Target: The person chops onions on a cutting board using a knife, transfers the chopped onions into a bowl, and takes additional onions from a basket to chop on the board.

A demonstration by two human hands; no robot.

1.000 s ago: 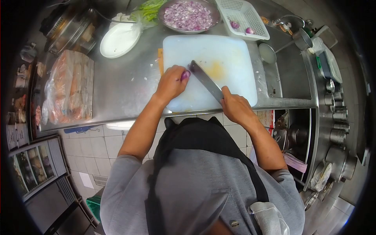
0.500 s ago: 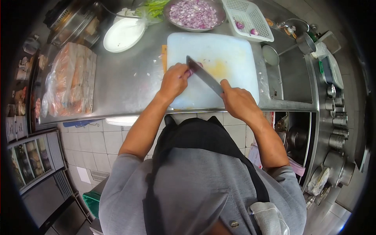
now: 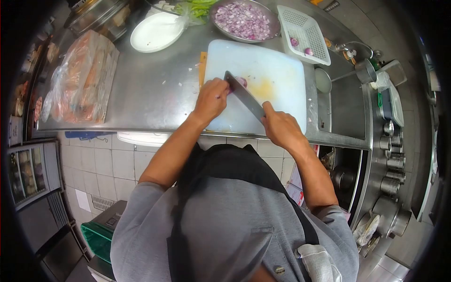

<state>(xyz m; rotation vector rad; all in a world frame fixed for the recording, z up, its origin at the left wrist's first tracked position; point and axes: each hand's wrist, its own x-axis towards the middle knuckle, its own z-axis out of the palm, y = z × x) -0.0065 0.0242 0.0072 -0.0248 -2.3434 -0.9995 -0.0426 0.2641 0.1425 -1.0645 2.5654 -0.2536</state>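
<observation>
My right hand is closed round the handle of a knife, whose broad blade slants up and left across the white cutting board. On the board's left side, my left hand has its fingers curled against a red onion. The blade lies at the onion, with a purple part showing just beyond it. My fingers and the blade hide the rest of the onion. A yellow stain and small bits mark the board near the blade.
Behind the board stand a metal bowl of chopped red onion and a white basket holding two onions. A white plate and green vegetables are at the back left. A plastic-wrapped package lies left; a sink is right.
The camera view has turned slightly, shifting the whole scene. My left hand stays at the onion and my right hand keeps the knife, its blade still over the board's left part.
</observation>
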